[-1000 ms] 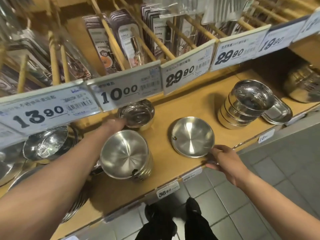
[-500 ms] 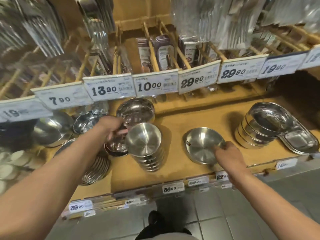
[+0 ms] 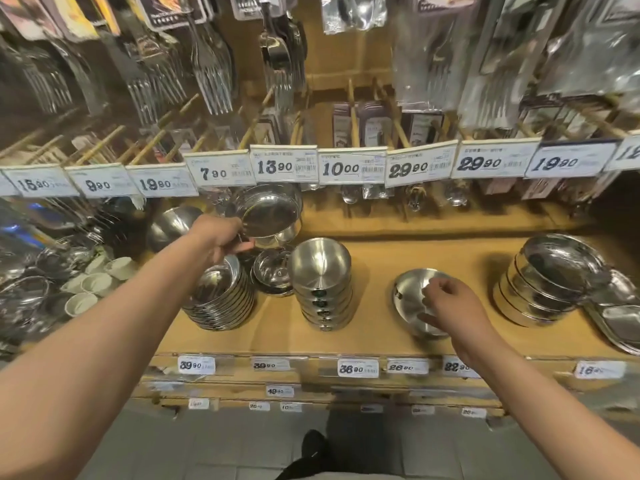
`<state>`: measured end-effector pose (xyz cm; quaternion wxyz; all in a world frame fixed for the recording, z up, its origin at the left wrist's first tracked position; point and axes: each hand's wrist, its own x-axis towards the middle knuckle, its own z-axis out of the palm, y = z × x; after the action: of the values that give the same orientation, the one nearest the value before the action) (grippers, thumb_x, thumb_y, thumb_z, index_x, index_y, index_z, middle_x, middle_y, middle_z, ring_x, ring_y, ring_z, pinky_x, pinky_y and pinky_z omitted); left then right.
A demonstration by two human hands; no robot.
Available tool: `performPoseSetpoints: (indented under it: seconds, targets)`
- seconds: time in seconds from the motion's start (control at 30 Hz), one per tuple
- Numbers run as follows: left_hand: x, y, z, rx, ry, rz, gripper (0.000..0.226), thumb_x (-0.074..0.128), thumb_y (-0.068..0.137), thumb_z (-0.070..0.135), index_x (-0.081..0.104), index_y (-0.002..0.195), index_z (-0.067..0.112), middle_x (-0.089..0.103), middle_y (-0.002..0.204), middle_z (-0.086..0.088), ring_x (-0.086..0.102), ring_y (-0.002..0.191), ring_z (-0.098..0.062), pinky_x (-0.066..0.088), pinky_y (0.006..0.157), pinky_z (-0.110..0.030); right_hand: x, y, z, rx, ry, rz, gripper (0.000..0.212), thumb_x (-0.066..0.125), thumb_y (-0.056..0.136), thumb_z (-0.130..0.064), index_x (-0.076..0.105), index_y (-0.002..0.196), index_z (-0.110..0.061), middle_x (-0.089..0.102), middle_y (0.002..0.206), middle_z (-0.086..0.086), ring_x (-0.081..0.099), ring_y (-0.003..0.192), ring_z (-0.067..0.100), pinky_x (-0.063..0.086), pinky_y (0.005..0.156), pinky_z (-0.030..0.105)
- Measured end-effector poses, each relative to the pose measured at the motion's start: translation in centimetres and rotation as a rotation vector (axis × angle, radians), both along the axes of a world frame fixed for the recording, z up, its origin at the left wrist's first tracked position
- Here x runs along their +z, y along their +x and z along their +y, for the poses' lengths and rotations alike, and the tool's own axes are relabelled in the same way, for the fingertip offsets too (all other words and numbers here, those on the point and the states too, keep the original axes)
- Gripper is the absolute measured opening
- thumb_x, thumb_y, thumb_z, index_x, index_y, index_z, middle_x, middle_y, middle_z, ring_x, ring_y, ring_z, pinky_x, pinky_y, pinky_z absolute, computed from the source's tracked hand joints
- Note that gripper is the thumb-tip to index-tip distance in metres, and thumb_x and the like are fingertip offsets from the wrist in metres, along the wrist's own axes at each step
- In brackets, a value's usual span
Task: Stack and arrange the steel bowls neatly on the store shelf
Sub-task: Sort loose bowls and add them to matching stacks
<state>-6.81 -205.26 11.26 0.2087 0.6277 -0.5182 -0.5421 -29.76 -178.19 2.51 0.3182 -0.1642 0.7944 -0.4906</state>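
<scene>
Bowls of steel sit in several groups on the wooden shelf [image 3: 381,337], and nearest to me is the single bowl [image 3: 412,299] lying alone between the tall stack [image 3: 322,289] and the wide stack on the right [image 3: 547,282]. My right hand [image 3: 450,303] is over that lone bowl, fingers curled down onto its rim and thumb low against the near side; it looks like a pinch on the rim, though I cannot tell how firmly it has hold. A thin, slick edge held like that can slip, and if it drops it may roll off the front lip toward the floor. The tall stack just to the left looks narrow for its height, so carrying the bowl across and knocking its top could topple the whole column. Further left, a low stack of plates [image 3: 221,296] leans a little, and a small bowl [image 3: 273,271] stands behind it. My left hand [image 3: 218,237] reaches past these, fingers closed on the rim of a shiny bowl [image 3: 270,216] at the back, which it holds tilted. Pulling that one forward risks my forearm sweeping the leaning plates, or the tilted bowl clipping the price tags [image 3: 284,166] just above it. With both hands busy, I judge neither can steady a stack that starts to go.
</scene>
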Motion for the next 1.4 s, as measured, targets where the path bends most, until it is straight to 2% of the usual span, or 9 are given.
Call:
performPoseSetpoints:
  seconds: [0.13,0.23,0.33,0.43,0.57,0.8,1.1,1.23,1.4]
  targets:
    - [0.4,2.1,0.0,0.018,0.006,0.046,0.026,0.046,0.103,-0.003,0.050,0.128,-0.011,0.062,0.120,-0.030,0.070,0.073,-0.026,0.061,0.050,-0.027,0.7,0.6,0.3,0.032,-0.050,-0.024,0.022,0.051,0.098,-0.014,0.060,0.092,0.005,0.059,0.085,0.016,0.058,0.085,0.032,0.050,0.096,0.069]
    - [1.1,4.0,0.7,0.049,0.004,0.057,0.023,0.047,0.102,-0.004,0.055,0.123,-0.012,0.067,0.103,-0.026,0.071,0.063,-0.022,0.058,0.046,-0.021,1.2,1.3,0.3,0.071,-0.080,-0.055,0.017,0.055,0.096,-0.013,0.062,0.080,-0.013,0.063,0.078,0.008,0.061,0.082,0.028,0.057,0.086,0.055]
    - [1.8,6.5,2.2,0.104,0.010,0.077,0.014,0.049,0.099,-0.008,0.059,0.109,-0.010,0.065,0.093,-0.024,0.071,0.058,-0.021,0.059,0.047,-0.020,1.9,3.0,-0.2,0.150,-0.150,-0.109,0.014,0.058,0.095,-0.012,0.067,0.100,-0.023,0.067,0.091,0.004,0.065,0.083,0.022,0.057,0.066,0.031]
    - [2.4,9.8,4.1,0.201,0.004,0.119,0.011,0.046,0.101,-0.007,0.056,0.100,-0.010,0.061,0.093,-0.022,0.067,0.072,-0.025,0.056,0.043,-0.019,2.6,5.8,-1.3,0.280,-0.222,-0.203,0.013,0.059,0.101,-0.013,0.064,0.109,-0.021,0.064,0.110,0.006,0.066,0.098,0.015,0.060,0.063,0.023]
    - [2.5,15.3,6.1,0.283,-0.009,0.089,0.024,0.045,0.099,-0.011,0.054,0.078,-0.004,0.058,0.081,-0.019,0.059,0.070,-0.024,0.054,0.041,-0.018,3.5,10.5,-3.4,0.439,-0.189,-0.285,0.010,0.059,0.102,-0.013,0.066,0.107,-0.018,0.064,0.117,0.010,0.066,0.106,0.017,0.063,0.066,0.023]
    - [0.2,24.2,6.8,0.490,-0.006,0.077,0.023,0.051,0.100,-0.007,0.057,0.078,-0.003,0.058,0.084,-0.017,0.061,0.073,-0.024,0.054,0.040,-0.018,1.8,16.1,-5.5,0.693,-0.050,-0.273,0.014,0.059,0.102,-0.016,0.066,0.112,-0.022,0.067,0.114,0.006,0.067,0.104,0.012,0.061,0.066,0.022]
    - [-6.4,28.0,4.8,0.530,0.167,0.119,0.012,0.052,0.100,-0.004,0.058,0.090,-0.004,0.064,0.091,-0.019,0.068,0.073,-0.024,0.059,0.046,-0.023,-2.0,20.4,-10.2,0.556,0.097,-0.315,0.015,0.057,0.102,-0.011,0.067,0.113,-0.015,0.067,0.111,0.010,0.066,0.104,0.021,0.062,0.072,0.031]
    - [-9.7,28.7,2.3,0.487,0.227,0.162,0.013,0.051,0.100,-0.007,0.060,0.091,-0.003,0.066,0.092,-0.019,0.073,0.054,-0.020,0.056,0.041,-0.021,-3.3,22.6,-11.5,0.435,0.118,-0.352,0.013,0.059,0.101,-0.015,0.068,0.111,-0.015,0.071,0.106,0.009,0.068,0.095,0.023,0.058,0.055,0.024]
    - [-12.9,27.8,-1.1,0.414,0.269,0.177,0.016,0.047,0.100,-0.009,0.059,0.091,-0.003,0.067,0.086,-0.017,0.072,0.050,-0.017,0.058,0.045,-0.022,-4.7,24.0,-12.6,0.343,0.120,-0.382,0.026,0.054,0.105,-0.018,0.068,0.127,-0.013,0.075,0.110,0.009,0.072,0.103,0.024,0.061,0.081,0.037]
